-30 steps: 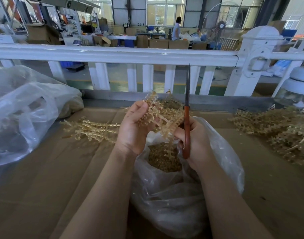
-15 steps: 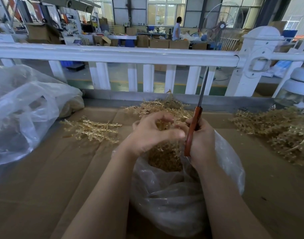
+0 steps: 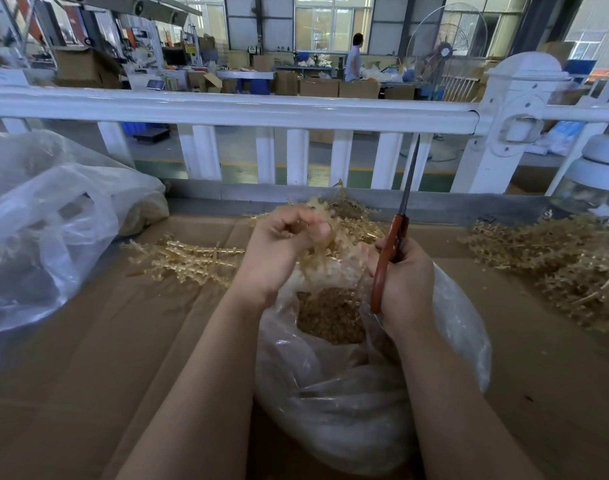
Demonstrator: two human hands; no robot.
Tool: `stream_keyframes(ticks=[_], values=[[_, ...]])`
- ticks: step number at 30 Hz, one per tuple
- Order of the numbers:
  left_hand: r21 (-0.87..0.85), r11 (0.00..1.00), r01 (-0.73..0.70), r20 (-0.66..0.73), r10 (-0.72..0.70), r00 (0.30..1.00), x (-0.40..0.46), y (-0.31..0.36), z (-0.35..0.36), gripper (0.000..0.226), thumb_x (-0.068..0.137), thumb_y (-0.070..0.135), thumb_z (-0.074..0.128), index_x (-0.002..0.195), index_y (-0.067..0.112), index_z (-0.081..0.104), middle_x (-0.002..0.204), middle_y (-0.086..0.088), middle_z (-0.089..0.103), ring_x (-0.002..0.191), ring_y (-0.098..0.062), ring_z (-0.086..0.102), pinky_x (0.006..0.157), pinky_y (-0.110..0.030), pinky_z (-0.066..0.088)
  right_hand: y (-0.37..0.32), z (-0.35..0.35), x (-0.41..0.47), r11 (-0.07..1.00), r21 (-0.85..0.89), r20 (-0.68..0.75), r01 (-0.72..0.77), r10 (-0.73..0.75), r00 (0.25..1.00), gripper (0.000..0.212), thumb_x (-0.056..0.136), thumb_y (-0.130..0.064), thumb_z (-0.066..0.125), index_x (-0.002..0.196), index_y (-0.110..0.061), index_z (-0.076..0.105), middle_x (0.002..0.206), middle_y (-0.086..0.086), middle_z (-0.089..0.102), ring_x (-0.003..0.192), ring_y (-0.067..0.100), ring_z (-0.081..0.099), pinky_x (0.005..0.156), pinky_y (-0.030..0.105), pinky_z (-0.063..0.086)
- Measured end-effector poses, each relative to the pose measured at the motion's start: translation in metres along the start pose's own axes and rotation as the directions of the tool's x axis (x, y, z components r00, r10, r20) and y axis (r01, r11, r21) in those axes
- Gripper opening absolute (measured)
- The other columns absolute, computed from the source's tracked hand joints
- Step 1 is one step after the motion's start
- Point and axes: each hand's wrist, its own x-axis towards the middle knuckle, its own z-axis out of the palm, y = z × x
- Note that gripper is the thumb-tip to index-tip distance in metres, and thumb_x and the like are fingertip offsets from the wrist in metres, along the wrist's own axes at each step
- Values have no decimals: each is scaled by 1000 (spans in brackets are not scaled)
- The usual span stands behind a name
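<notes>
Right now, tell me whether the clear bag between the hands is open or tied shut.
Open. The clear bag gapes at its mouth, with loose golden bits showing inside.

Bright daylight from rear windows (image 3: 330, 26), soft shadows, wide-angle bending at edges, slight softness throughout

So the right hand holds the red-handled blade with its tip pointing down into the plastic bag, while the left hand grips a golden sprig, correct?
Not quite. The head view shows the red-handled blade in the right hand pointing up toward the white railing, not down into the plastic bag. The left hand does grip a golden sprig.
</notes>
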Motion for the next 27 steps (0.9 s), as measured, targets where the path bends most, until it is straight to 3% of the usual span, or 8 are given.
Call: stream_keyframes(ticks=[3,6,9,13,16,20,23,27], values=[[-268,962,-45,-167,0,986,3,5,-5,4,81,16,69,80,20,68,66,11,63,58,-4,50,56,-16,41,1,0,1,999,-32,-12,19,-20,1000,19,86,-19,80,81,-23,62,65,-6,65,61,19,64,62,37,55],[-397,912,-106,-336,-37,941,6,7,-9,12,92,8,61,83,17,62,55,11,47,50,-5,31,47,-19,24,3,1,4,997,-75,-18,29,-30,999,15,85,-21,81,85,-21,65,74,0,69,66,22,65,66,40,57],[-502,845,-186,-435,-61,898,6,12,-13,13,95,11,58,86,20,57,59,8,48,53,-5,39,51,-18,31,5,2,4,989,-142,-45,32,-39,998,16,86,-27,79,92,-16,69,80,0,72,73,20,70,71,40,60],[-583,782,-220,-436,-73,897,6,14,-18,10,95,16,60,86,21,57,68,5,50,60,-7,46,56,-18,39,7,1,5,983,-180,-72,31,-44,996,16,86,-29,79,93,-17,69,81,-3,72,76,12,69,70,33,58],[-453,861,-229,-457,-4,890,6,8,-16,9,97,13,59,89,17,59,75,0,64,70,-13,62,66,-22,50,9,1,7,980,-199,-85,21,-39,996,18,86,-28,79,91,-14,69,81,-1,71,78,15,69,73,35,59],[-12,998,-64,-467,51,883,9,-10,-10,9,96,14,63,90,21,63,86,7,72,84,-10,69,72,-17,52,7,1,6,977,-212,-81,22,-40,996,21,85,-31,80,91,-15,68,81,-2,71,77,14,69,68,29,56],[303,931,202,-407,-65,911,8,-30,-5,19,97,10,59,94,28,66,87,14,69,64,6,58,54,-8,42,8,1,6,975,-219,-82,21,-40,996,22,84,-32,80,90,-16,67,80,-2,70,75,13,68,67,29,55],[424,846,323,-327,-189,926,7,-37,-2,29,97,5,56,120,19,66,113,6,69,99,-6,63,77,-13,46,8,1,6,975,-219,-79,41,-60,995,23,82,-33,82,90,-16,68,78,-4,70,73,8,66,64,24,51]])
